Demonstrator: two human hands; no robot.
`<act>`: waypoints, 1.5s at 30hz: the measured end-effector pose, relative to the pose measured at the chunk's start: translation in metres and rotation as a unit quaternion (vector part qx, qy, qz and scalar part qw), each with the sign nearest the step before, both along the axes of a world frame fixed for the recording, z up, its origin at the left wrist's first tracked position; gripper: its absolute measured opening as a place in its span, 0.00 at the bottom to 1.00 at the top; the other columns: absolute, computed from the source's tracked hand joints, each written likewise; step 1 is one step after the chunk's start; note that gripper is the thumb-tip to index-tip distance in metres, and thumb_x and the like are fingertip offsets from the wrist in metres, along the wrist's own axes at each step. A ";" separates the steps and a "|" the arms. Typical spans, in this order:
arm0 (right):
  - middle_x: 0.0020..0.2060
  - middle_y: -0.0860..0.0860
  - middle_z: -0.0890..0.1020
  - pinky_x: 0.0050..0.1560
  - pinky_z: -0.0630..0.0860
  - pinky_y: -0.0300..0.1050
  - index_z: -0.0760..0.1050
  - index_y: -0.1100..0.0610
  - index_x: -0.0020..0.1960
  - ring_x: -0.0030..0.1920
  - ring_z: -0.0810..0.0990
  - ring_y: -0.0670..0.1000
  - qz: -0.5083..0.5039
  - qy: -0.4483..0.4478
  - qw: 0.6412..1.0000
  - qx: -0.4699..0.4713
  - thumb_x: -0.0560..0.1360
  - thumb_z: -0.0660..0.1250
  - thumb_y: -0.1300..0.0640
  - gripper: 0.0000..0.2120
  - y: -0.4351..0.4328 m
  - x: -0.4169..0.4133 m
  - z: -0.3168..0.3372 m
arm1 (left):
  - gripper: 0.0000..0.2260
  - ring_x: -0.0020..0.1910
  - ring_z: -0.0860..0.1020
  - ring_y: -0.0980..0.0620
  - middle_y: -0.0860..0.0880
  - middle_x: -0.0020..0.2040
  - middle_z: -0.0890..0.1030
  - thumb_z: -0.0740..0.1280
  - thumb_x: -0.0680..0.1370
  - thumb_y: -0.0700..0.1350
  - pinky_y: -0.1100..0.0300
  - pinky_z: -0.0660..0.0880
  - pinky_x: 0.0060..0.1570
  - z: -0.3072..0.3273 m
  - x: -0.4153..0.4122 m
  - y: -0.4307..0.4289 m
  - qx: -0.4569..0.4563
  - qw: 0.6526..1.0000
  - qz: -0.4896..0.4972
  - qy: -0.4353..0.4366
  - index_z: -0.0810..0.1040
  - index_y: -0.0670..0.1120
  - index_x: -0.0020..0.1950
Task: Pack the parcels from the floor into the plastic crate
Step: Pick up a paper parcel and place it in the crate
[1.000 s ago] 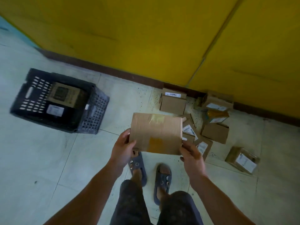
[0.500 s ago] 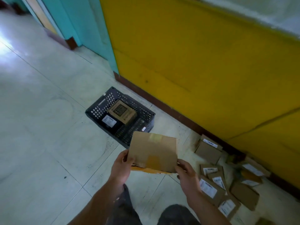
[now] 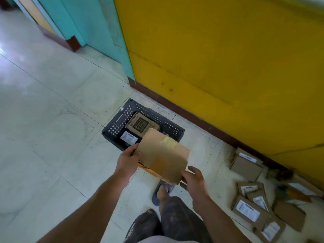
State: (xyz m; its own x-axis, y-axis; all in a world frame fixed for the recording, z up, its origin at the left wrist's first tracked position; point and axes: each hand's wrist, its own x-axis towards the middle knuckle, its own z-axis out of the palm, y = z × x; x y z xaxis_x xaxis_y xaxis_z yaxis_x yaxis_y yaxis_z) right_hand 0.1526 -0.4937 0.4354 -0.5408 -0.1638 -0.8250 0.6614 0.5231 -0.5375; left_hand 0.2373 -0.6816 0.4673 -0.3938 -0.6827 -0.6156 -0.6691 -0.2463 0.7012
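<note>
Head view, looking down. Both hands carry a flat cardboard parcel (image 3: pixel 164 156), tilted, tape strip across its top face, w/ a thinner yellowish packet pressed under it. Left hand (image 3: pixel 127 162) has its grip closed on the parcel's 9 o'clock edge, thumb on top, fingers beneath. Right hand (image 3: pixel 193 179) is at the 4 o'clock corner; fingers curl under the parcel, but whether that grip is closed tight or only cupping the underside I can't tell.

Black plastic crate (image 3: pixel 115 126) sits on the tiled floor (image 3: pixel 52 120) at 12 o'clock from the hands, near the brown skirting of the yellow wall (image 3: pixel 219 58). The parcel's far edge overlaps the crate's near right part in the frame. Inside the crate: a brown box (image 3: pixel 140 123) w/ dark print, plus a white label (image 3: pixel 128 137) lower down.

More parcels (image 3: pixel 250 207), most w/ white labels, lie piled on the floor at 3–4 o'clock by the wall. One sandalled foot (image 3: pixel 162 191) shows at 6 o'clock.
</note>
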 end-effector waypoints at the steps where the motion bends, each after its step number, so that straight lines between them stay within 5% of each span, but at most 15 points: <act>1: 0.56 0.54 0.80 0.56 0.79 0.53 0.65 0.50 0.69 0.52 0.81 0.56 0.006 -0.015 1.000 0.002 0.78 0.65 0.53 0.21 -0.014 -0.009 -0.009 | 0.16 0.56 0.71 0.50 0.51 0.57 0.76 0.56 0.82 0.39 0.56 0.68 0.51 -0.003 -0.012 -0.014 -0.009 1.000 -0.014 -0.003 0.75 0.52 0.65; 4: 0.59 0.55 0.80 0.55 0.80 0.51 0.53 0.47 0.77 0.51 0.82 0.55 0.048 -0.045 0.998 -0.002 0.78 0.64 0.49 0.31 -0.051 -0.036 -0.033 | 0.17 0.49 0.74 0.52 0.54 0.49 0.77 0.55 0.80 0.36 0.61 0.70 0.43 -0.020 -0.044 -0.062 -0.042 0.997 -0.066 -0.020 0.76 0.54 0.59; 7: 0.59 0.59 0.81 0.37 0.81 0.40 0.48 0.45 0.78 0.41 0.86 0.49 0.038 -0.084 0.995 -0.037 0.79 0.65 0.51 0.36 -0.079 -0.059 -0.050 | 0.19 0.45 0.75 0.61 0.52 0.53 0.79 0.55 0.80 0.38 0.65 0.70 0.37 -0.042 -0.068 -0.107 -0.066 0.987 -0.136 -0.055 0.76 0.52 0.66; 9: 0.58 0.61 0.81 0.30 0.79 0.37 0.52 0.46 0.78 0.35 0.85 0.47 0.034 -0.094 0.994 -0.044 0.79 0.65 0.54 0.33 -0.093 -0.073 -0.059 | 0.19 0.46 0.76 0.58 0.51 0.56 0.79 0.55 0.80 0.39 0.65 0.70 0.37 -0.059 -0.082 -0.130 -0.075 0.976 -0.193 -0.064 0.75 0.52 0.68; 13: 0.50 0.58 0.84 0.41 0.84 0.44 0.72 0.53 0.68 0.40 0.86 0.50 -0.020 -0.077 0.997 -0.009 0.79 0.65 0.52 0.18 -0.116 -0.084 -0.096 | 0.17 0.38 0.73 0.59 0.52 0.50 0.78 0.55 0.82 0.41 0.63 0.70 0.36 -0.101 -0.109 -0.165 -0.089 0.955 -0.276 -0.057 0.72 0.50 0.69; 16: 0.47 0.54 0.85 0.43 0.83 0.43 0.77 0.53 0.62 0.41 0.86 0.48 -0.046 -0.045 0.997 0.042 0.78 0.66 0.50 0.14 -0.131 -0.079 -0.133 | 0.17 0.31 0.70 0.55 0.52 0.42 0.77 0.56 0.82 0.42 0.63 0.69 0.27 -0.147 -0.125 -0.187 -0.100 0.938 -0.328 -0.043 0.70 0.49 0.71; 18: 0.45 0.52 0.85 0.42 0.82 0.39 0.78 0.53 0.59 0.42 0.85 0.47 -0.067 -0.020 0.996 0.055 0.78 0.66 0.51 0.12 -0.143 -0.070 -0.154 | 0.19 0.31 0.70 0.56 0.51 0.45 0.76 0.57 0.82 0.43 0.68 0.68 0.24 -0.176 -0.135 -0.195 -0.085 0.941 -0.327 -0.022 0.66 0.50 0.73; 21: 0.43 0.52 0.85 0.40 0.81 0.37 0.80 0.55 0.55 0.42 0.85 0.49 -0.151 -0.011 0.987 0.053 0.78 0.67 0.56 0.08 -0.162 -0.054 -0.187 | 0.26 0.50 0.77 0.54 0.48 0.62 0.71 0.61 0.81 0.45 0.63 0.79 0.42 -0.220 -0.145 -0.203 -0.007 0.963 -0.271 -0.005 0.56 0.52 0.77; 24: 0.41 0.50 0.85 0.42 0.81 0.38 0.80 0.47 0.45 0.43 0.85 0.48 -0.232 -0.012 0.971 0.063 0.77 0.68 0.57 0.05 -0.183 -0.037 -0.223 | 0.28 0.67 0.71 0.48 0.50 0.69 0.70 0.66 0.78 0.46 0.43 0.72 0.64 -0.268 -0.138 -0.203 0.082 0.968 -0.237 -0.005 0.58 0.53 0.76; 26: 0.43 0.52 0.85 0.41 0.80 0.35 0.79 0.47 0.44 0.45 0.85 0.48 -0.289 -0.016 0.955 0.070 0.77 0.68 0.56 0.05 -0.195 -0.029 -0.248 | 0.19 0.63 0.74 0.51 0.55 0.61 0.77 0.66 0.77 0.50 0.44 0.72 0.63 -0.299 -0.126 -0.197 0.129 0.959 -0.249 -0.038 0.68 0.55 0.67; 30: 0.44 0.53 0.83 0.43 0.81 0.36 0.78 0.56 0.51 0.46 0.84 0.50 -0.387 -0.048 0.919 0.061 0.78 0.67 0.60 0.03 -0.210 -0.024 -0.299 | 0.10 0.47 0.77 0.52 0.48 0.54 0.80 0.61 0.81 0.47 0.67 0.71 0.40 -0.350 -0.105 -0.175 0.111 0.927 -0.328 -0.142 0.74 0.49 0.62; 34: 0.42 0.50 0.83 0.50 0.80 0.43 0.77 0.50 0.47 0.47 0.83 0.50 -0.401 -0.078 0.908 0.087 0.78 0.67 0.57 0.03 -0.216 -0.026 -0.352 | 0.07 0.33 0.72 0.56 0.47 0.43 0.79 0.59 0.82 0.46 0.64 0.68 0.31 -0.401 -0.104 -0.161 0.110 0.942 -0.270 -0.166 0.76 0.55 0.55; 37: 0.42 0.52 0.85 0.50 0.80 0.43 0.76 0.46 0.43 0.46 0.84 0.50 -0.441 -0.120 0.884 0.098 0.77 0.68 0.55 0.06 -0.218 -0.034 -0.394 | 0.10 0.35 0.75 0.51 0.46 0.45 0.82 0.59 0.81 0.46 0.57 0.71 0.33 -0.446 -0.110 -0.156 0.111 0.947 -0.246 -0.177 0.77 0.59 0.47; 40: 0.41 0.50 0.85 0.49 0.76 0.45 0.77 0.47 0.43 0.44 0.83 0.49 -0.464 -0.156 0.866 0.098 0.77 0.67 0.53 0.05 -0.217 -0.045 -0.432 | 0.09 0.34 0.75 0.54 0.51 0.44 0.81 0.60 0.81 0.47 0.59 0.72 0.31 -0.484 -0.120 -0.147 0.103 0.953 -0.229 -0.169 0.77 0.60 0.54; 45: 0.48 0.49 0.84 0.35 0.75 0.39 0.78 0.48 0.60 0.46 0.82 0.46 -0.493 -0.205 0.843 0.071 0.78 0.65 0.54 0.12 -0.215 -0.063 -0.480 | 0.17 0.51 0.79 0.51 0.55 0.51 0.81 0.60 0.78 0.41 0.50 0.78 0.53 -0.529 -0.134 -0.136 0.106 0.961 -0.203 -0.156 0.77 0.59 0.61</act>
State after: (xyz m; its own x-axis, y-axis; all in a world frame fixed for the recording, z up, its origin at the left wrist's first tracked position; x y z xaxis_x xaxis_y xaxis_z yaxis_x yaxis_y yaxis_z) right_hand 0.0894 -0.7090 -0.0442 -0.0216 0.3144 -0.9490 0.9272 -0.3488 -0.1367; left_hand 0.1031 -0.8178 -0.0619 -0.3751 -0.3577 -0.8552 -0.9094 -0.0370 0.4143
